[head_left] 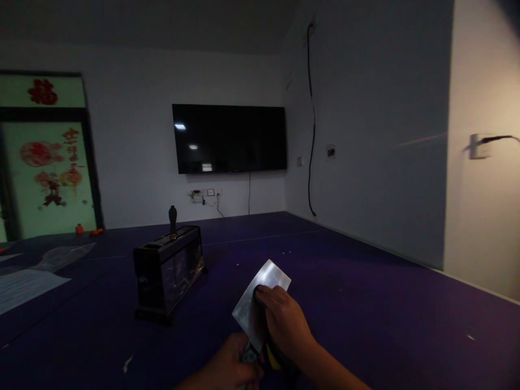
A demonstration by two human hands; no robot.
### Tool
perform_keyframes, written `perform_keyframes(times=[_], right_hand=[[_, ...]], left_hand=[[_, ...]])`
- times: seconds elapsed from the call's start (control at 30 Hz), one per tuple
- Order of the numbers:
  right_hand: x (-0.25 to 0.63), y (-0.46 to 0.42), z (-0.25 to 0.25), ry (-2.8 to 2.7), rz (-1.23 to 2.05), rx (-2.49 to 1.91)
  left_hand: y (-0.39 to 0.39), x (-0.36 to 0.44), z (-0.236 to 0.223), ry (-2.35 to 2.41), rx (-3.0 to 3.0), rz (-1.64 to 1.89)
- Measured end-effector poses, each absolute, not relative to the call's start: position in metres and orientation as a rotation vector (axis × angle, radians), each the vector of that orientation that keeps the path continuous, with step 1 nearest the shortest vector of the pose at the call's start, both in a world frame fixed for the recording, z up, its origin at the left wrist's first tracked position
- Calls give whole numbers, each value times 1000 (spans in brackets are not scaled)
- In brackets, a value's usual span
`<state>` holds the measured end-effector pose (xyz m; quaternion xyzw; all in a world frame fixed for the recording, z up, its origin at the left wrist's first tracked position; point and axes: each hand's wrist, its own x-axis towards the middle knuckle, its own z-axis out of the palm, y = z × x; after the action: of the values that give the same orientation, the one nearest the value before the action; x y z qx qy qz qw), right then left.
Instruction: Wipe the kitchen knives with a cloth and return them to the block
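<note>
Cleaver (248, 303) is up off the purple surface (357, 303), low centre of view, blade tilted with its far end pointing up and right. Left hand (235, 362) has its fingers closed round the handle (249, 355). Right hand (286, 322) lies over the right side of the blade, fingers bent and bunched together at a small dark piece (258, 291) against the metal; can't tell if they grip it or only press on it. Something yellow (273, 357) shows below the right hand, mostly hidden, can't identify. Knife block (170, 273), black with see-through side, stands upright left of the hands, well apart from them; one black handle (173, 221) sticks up from its top. Papers (28, 287) and clear plastic (65, 255) lie at far left, small orange things (80, 229) farther back near the decorated door (49, 168). Small white scraps (127, 364) dot the surface. Dark TV (229, 139) hangs on the back wall (134, 135), sockets (210, 192) below it. Black cable (311, 130) hangs down the right wall (374, 151).
</note>
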<state>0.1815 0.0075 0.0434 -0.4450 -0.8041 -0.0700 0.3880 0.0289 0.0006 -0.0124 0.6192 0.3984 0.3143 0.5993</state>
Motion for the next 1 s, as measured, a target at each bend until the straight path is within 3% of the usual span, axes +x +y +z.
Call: perform_keyframes(times=[0.53,1.0], right_hand=[[184,13,37,-2101,-345,-1095],[217,42,42,-1943,-301,-1265]], left_hand=[[0,27,-10,932,1463,732],[3,24,-16,934,1471,674]])
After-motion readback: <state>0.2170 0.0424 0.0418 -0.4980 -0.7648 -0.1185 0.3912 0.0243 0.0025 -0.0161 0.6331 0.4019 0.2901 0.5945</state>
